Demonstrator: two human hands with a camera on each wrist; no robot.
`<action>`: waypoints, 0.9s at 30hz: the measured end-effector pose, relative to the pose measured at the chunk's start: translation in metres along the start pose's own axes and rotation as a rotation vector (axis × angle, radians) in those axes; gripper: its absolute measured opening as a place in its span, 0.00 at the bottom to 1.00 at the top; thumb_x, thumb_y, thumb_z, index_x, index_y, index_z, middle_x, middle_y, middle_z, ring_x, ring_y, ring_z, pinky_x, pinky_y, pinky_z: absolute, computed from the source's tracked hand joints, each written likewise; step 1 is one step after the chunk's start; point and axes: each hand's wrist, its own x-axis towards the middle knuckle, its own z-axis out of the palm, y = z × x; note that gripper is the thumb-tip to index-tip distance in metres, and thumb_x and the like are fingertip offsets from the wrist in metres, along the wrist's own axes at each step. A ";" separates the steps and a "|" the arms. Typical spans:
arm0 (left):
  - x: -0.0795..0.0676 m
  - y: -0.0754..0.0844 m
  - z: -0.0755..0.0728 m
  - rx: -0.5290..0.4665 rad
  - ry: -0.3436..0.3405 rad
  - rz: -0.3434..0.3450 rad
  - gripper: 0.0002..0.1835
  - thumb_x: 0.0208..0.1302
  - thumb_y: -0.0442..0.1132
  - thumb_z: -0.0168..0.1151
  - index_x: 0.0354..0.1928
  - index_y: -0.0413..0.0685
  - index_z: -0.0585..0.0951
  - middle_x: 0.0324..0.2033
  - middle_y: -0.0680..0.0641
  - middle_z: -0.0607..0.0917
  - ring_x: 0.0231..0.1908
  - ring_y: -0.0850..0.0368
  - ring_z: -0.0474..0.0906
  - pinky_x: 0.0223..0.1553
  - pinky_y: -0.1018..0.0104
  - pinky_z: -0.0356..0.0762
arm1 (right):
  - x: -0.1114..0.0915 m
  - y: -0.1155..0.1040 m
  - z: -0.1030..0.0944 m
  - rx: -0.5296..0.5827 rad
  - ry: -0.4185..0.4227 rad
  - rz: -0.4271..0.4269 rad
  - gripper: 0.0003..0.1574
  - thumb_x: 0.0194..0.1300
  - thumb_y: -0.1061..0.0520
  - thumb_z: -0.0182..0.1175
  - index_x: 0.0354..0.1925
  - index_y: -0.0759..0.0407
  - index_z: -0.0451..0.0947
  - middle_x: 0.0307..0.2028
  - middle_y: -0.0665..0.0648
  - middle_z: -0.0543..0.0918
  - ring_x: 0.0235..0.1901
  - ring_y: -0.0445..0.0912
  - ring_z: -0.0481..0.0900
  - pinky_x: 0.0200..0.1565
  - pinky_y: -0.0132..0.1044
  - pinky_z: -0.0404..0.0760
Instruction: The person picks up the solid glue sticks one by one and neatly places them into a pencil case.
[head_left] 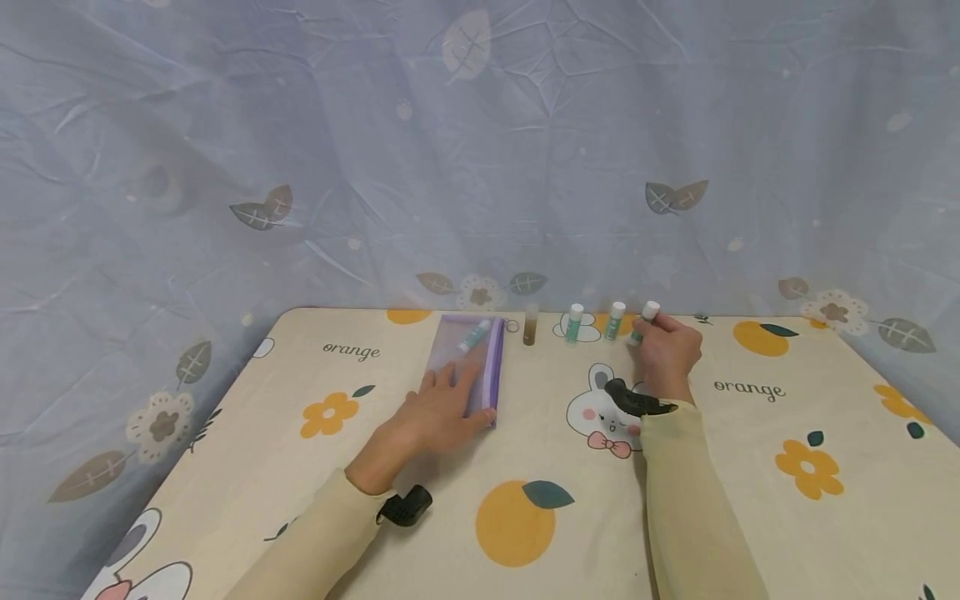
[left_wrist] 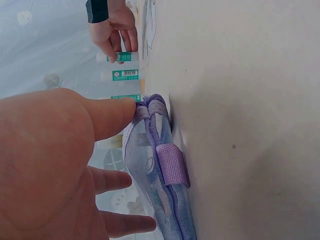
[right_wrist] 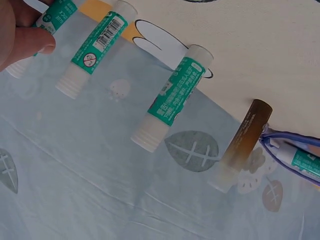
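My left hand point(head_left: 438, 408) lies with its fingers spread on a purple zip pouch point(head_left: 493, 358) of see-through mesh. In the left wrist view the thumb touches one end of the pouch's zip edge. Inside the pouch is a green glue stick point(head_left: 474, 336). My right hand point(head_left: 671, 350) pinches another green glue stick point(right_wrist: 59, 16) with a white cap, which stands upright at the back of the table. Two more green glue sticks, one in the middle point(head_left: 615, 322) and one further left point(head_left: 573, 323), stand upright beside it.
Between the pouch and the glue sticks stands a brown tube point(head_left: 530, 327) with a clear upper part. A cream tablecloth point(head_left: 570, 517) with printed oranges and flowers covers the table. Directly behind its back edge hangs a grey-blue curtain point(head_left: 480, 167).
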 end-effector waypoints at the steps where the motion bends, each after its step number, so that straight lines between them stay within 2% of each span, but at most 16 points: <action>1: 0.000 0.000 0.000 0.000 0.001 0.001 0.44 0.78 0.59 0.58 0.86 0.56 0.51 0.83 0.33 0.54 0.82 0.31 0.50 0.73 0.20 0.53 | 0.000 -0.001 0.000 -0.001 -0.001 -0.004 0.30 0.75 0.53 0.66 0.72 0.52 0.77 0.71 0.55 0.80 0.70 0.45 0.78 0.72 0.41 0.75; 11: 0.000 0.000 0.000 0.010 0.002 0.001 0.44 0.78 0.59 0.58 0.86 0.56 0.51 0.83 0.33 0.55 0.82 0.30 0.50 0.73 0.20 0.54 | 0.002 -0.012 -0.006 -0.049 0.029 -0.030 0.32 0.72 0.48 0.69 0.71 0.48 0.78 0.69 0.54 0.81 0.75 0.45 0.73 0.74 0.41 0.72; 21: 0.000 0.001 0.000 0.014 0.004 0.003 0.43 0.77 0.59 0.58 0.85 0.55 0.53 0.83 0.34 0.56 0.81 0.31 0.53 0.72 0.20 0.56 | -0.001 -0.023 -0.008 0.021 0.021 -0.048 0.30 0.73 0.50 0.67 0.71 0.50 0.79 0.68 0.54 0.83 0.70 0.46 0.79 0.71 0.41 0.76; 27: 0.000 0.000 0.000 0.012 0.011 0.008 0.44 0.77 0.59 0.58 0.86 0.56 0.52 0.83 0.33 0.55 0.81 0.31 0.52 0.72 0.20 0.56 | -0.005 -0.031 -0.008 0.028 0.011 -0.060 0.30 0.74 0.50 0.67 0.71 0.48 0.78 0.69 0.52 0.82 0.70 0.45 0.79 0.71 0.40 0.75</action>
